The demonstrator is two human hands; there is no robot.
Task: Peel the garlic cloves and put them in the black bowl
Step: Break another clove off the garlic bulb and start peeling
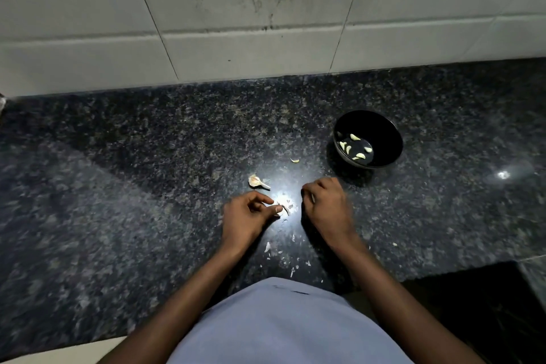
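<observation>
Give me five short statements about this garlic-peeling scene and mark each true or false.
1. The black bowl holds several peeled cloves. True.
2. The bowl sits by the left hand. False: it is beyond the right hand.
3. An unpeeled clove lies on the counter. True.
4. The counter is white. False: it is dark speckled stone.
5. Bits of skin lie between the forearms. True.

No legible text or labels.
</observation>
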